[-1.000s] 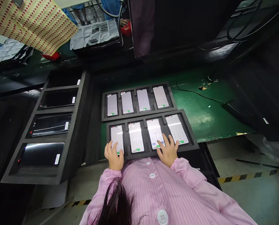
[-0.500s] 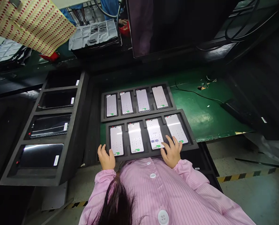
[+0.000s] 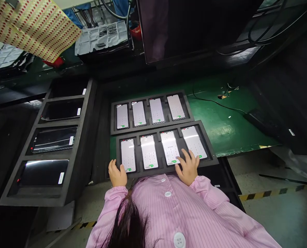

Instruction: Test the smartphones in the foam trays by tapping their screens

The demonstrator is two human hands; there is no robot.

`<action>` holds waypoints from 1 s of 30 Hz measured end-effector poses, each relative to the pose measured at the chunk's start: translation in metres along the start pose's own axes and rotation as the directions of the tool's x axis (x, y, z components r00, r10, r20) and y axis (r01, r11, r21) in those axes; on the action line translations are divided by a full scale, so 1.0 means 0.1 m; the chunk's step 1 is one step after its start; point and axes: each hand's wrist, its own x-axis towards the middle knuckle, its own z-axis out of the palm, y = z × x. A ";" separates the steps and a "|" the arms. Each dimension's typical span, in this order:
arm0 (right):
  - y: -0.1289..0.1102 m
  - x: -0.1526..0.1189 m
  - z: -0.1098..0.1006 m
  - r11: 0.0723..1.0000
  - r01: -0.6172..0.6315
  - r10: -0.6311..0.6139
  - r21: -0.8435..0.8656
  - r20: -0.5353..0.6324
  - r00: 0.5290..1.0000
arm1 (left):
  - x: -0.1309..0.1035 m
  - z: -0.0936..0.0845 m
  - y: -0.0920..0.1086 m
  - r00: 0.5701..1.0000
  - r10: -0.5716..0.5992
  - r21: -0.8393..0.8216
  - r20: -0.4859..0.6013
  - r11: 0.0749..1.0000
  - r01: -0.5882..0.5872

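Several lit phones lie face up in two dark foam trays, each showing a keypad with a green button. My right hand (image 3: pixel 188 168) has its fingers spread over the near tray (image 3: pixel 161 168), by the lower right edge of the third phone (image 3: pixel 170 144); a fingertip is at its screen. The fourth phone (image 3: pixel 194 139) lies just beyond those fingers. My left hand (image 3: pixel 117 175) rests open at the near tray's left front corner, beside the first phone (image 3: pixel 128 153). Behind stands the far tray (image 3: pixel 153 128) with its row of lit phones.
To the left a tall foam tray (image 3: pixel 77 151) holds dark-screened phones with white labels. A black cable (image 3: pixel 218 102) runs over the green table (image 3: pixel 220 134) at right. A dark panel (image 3: pixel 194 31) stands behind. A yellow sheet with red dots (image 3: pixel 37 27) hangs at upper left.
The third phone's keypad lost its purple key highlights, and its line of text above grew longer. My right hand moved slightly left. My left hand barely shifted.
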 end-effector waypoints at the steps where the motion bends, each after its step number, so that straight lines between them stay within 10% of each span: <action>1: 0.01 -0.01 0.01 1.000 -0.029 0.028 -0.010 -0.030 0.999 | 0.00 0.00 0.00 1.000 0.000 0.002 0.000 1.000 0.000; 10: -0.05 0.04 -0.04 0.976 0.199 -0.210 0.090 0.125 0.970 | 0.01 0.01 -0.03 0.998 0.055 0.033 0.010 0.998 -0.055; 16: 0.42 -0.12 -0.07 0.997 -0.081 0.083 0.019 -0.190 0.978 | 0.04 0.03 -0.05 0.997 0.073 0.047 -0.005 0.996 -0.072; 22: 0.62 -0.15 -0.14 0.953 -0.280 0.273 -0.114 -0.067 0.960 | 0.05 0.04 -0.05 0.998 0.069 0.066 0.008 0.995 -0.069; 30: 0.72 -0.10 -0.18 0.898 -0.408 0.374 -0.167 -0.201 0.906 | 0.05 0.03 -0.04 0.997 0.079 0.053 -0.002 0.995 -0.079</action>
